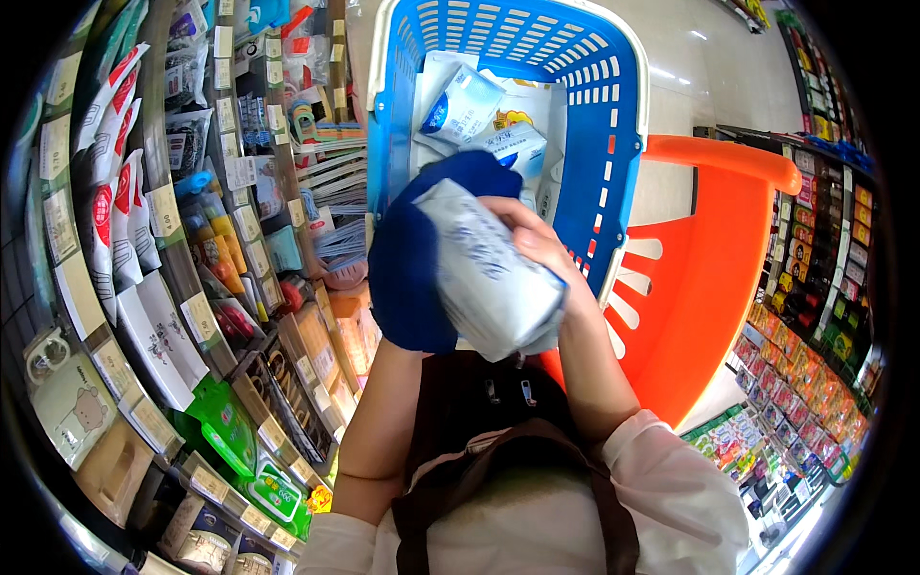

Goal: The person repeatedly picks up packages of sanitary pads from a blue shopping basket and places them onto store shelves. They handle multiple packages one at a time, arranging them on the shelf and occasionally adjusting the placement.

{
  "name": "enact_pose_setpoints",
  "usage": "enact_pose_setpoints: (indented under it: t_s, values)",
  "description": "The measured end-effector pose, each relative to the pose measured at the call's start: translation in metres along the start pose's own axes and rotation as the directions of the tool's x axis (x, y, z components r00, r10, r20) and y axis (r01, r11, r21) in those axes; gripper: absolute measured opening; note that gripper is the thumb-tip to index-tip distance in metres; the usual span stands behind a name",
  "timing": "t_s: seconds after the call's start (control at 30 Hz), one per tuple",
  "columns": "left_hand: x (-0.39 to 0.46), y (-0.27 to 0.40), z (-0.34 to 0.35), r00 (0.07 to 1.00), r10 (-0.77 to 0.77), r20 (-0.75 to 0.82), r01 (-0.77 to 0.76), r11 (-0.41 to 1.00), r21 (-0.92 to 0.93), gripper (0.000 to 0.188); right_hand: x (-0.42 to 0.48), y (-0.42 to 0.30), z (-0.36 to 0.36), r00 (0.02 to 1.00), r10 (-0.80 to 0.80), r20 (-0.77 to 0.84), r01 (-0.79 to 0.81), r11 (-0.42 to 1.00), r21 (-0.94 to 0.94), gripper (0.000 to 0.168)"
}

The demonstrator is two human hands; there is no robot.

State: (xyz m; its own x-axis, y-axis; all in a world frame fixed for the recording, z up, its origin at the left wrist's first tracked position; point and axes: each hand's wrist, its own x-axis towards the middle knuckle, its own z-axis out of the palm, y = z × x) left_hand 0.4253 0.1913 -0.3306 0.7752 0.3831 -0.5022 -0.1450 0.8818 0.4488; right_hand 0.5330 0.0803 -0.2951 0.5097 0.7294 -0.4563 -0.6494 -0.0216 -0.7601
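Note:
My right hand (543, 241) grips a white plastic-wrapped package (489, 269) with blue printing, its fingers over the package's upper right edge. A dark blue cloth (406, 266) covers my left hand, at the package's left side; its fingers are hidden. Just beyond is a blue plastic shopping basket (625, 165) with a white rim. In it lie a white and blue pack of sanitary pads (463, 104), a second such pack (517, 144) and other white packages, partly hidden behind the cloth.
Store shelves (165, 215) with hanging goods and price tags stand close on my left. An orange plastic cart or basket (704, 244) is at my right, beside the blue basket. Farther right are more stocked shelves (812, 237). A pale glossy floor (704, 79) shows beyond.

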Motion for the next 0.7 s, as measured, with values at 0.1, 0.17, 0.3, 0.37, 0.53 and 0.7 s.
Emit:
enact_pose_setpoints:
  t_s: [0.1, 0.17, 0.3, 0.37, 0.53, 0.7]
  values:
    - [0.003, 0.005, 0.006, 0.978, 0.181, -0.106, -0.162, 0.973, 0.165, 0.04, 0.008, -0.01, 0.002, 0.959, -0.172, -0.223, 0.064, 0.904, -0.422, 0.029]
    - [0.006, 0.004, 0.002, 0.964, 0.252, -0.088, -0.235, 0.957, 0.168, 0.04, 0.006, -0.006, -0.007, 0.989, -0.15, 0.003, 0.149, 0.986, -0.07, 0.052]
    - [0.008, 0.003, 0.004, 0.94, 0.316, -0.131, -0.32, 0.948, -0.007, 0.038, -0.007, -0.009, 0.022, 0.912, -0.386, 0.141, 0.408, 0.89, -0.202, 0.105]
    - [0.007, 0.006, 0.005, 0.932, 0.332, -0.144, -0.331, 0.943, 0.03, 0.038, -0.008, -0.005, 0.025, 0.918, -0.388, 0.081, 0.391, 0.853, -0.344, 0.097]
    - [0.003, 0.037, -0.006, 0.945, 0.325, -0.042, -0.272, 0.848, 0.454, 0.038, -0.008, -0.015, 0.007, 0.923, -0.375, 0.084, 0.384, 0.894, -0.229, 0.083]
    - [-0.019, 0.012, 0.022, 0.839, 0.419, 0.347, -0.468, 0.231, 0.853, 0.039, -0.002, -0.015, 0.009, 0.826, -0.511, 0.237, 0.406, 0.249, -0.879, 0.064]
